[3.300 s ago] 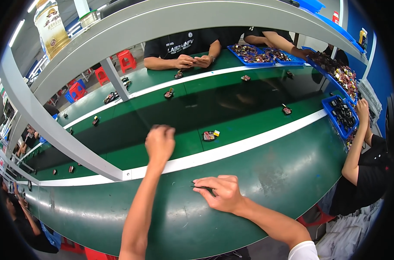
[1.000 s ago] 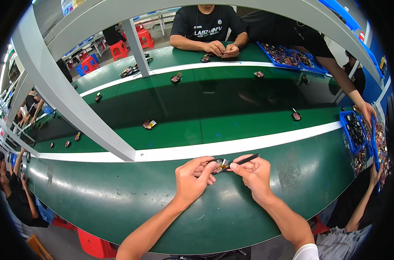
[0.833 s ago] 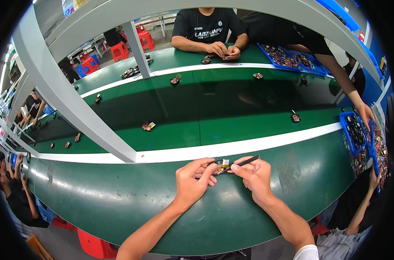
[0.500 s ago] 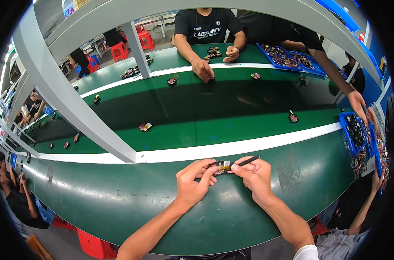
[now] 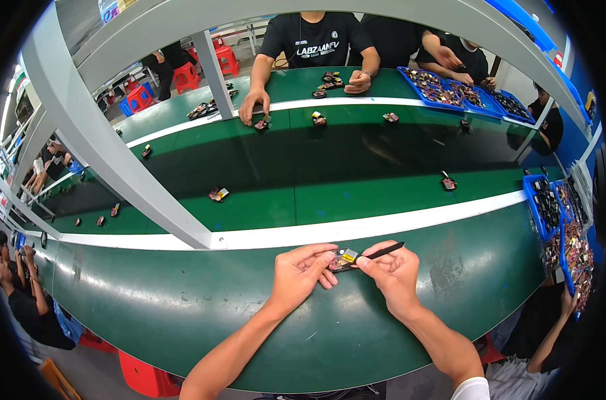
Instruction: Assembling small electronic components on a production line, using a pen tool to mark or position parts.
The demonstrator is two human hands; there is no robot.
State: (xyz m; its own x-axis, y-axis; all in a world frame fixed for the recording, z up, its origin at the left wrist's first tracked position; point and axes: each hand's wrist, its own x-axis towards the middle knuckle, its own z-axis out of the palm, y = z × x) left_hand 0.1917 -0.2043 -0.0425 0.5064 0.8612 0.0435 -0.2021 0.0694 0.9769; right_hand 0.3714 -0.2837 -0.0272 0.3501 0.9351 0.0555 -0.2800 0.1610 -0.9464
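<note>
- Gadget (image 5: 341,262), small, dark-cased and open-topped, sits between both hands over the green worktable (image 5: 249,323), just this side of the white rail (image 5: 283,236). Whether it rests on the table, can't tell.
- Left hand (image 5: 303,272): thumb and fingers pinching the gadget's left end.
- Right hand (image 5: 395,272): pinching black tweezers (image 5: 387,251), slanted, back end up and right; tips near the gadget's right end, contact unclear.
- Handling, my judgement: light, stiff shell, probably smooth enough to slip; exposed insides, with a silver-and-yellow piece (image 5: 349,255), likely fragile.
- Best hold: case edges, fingertips off the insides.
</note>
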